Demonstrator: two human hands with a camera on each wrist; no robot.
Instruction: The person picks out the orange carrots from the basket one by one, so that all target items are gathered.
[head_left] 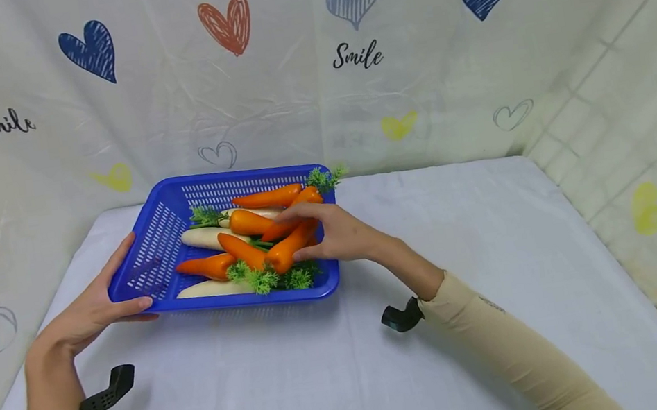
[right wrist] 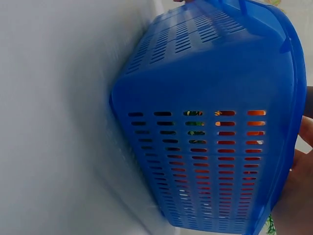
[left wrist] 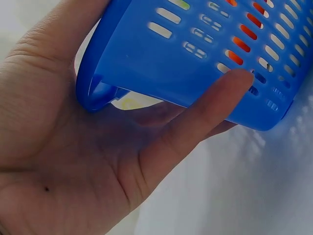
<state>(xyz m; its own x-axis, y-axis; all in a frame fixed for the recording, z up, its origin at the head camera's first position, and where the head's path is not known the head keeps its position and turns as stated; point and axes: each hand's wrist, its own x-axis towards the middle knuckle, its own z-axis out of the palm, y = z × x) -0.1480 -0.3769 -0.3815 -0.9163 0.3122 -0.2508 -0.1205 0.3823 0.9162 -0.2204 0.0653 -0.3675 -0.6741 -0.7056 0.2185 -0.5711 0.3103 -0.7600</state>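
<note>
In the head view, a blue plastic basket (head_left: 247, 301) with slotted walls holds several orange carrots (head_left: 267, 198) and white radishes (head_left: 207, 237), some with green leafy tops. My left hand (head_left: 87, 305) grips the basket's left end, with the thumb near its front corner. The left wrist view shows a finger (left wrist: 195, 115) of this hand lying against the slotted wall. Over the basket's right end reaches my right hand (head_left: 338, 230); its thumb and fingers hold a carrot (head_left: 292, 243) on top of the pile. Only the edge of that hand shows in the right wrist view, beyond the rim.
A white cloth covers the table (head_left: 253, 384) under and around the basket. Behind it hangs a pale curtain (head_left: 301, 97) printed with hearts and words. A black wrist mount (head_left: 403, 315) sits on the right sleeve and a similar black mount (head_left: 108, 396) on the left.
</note>
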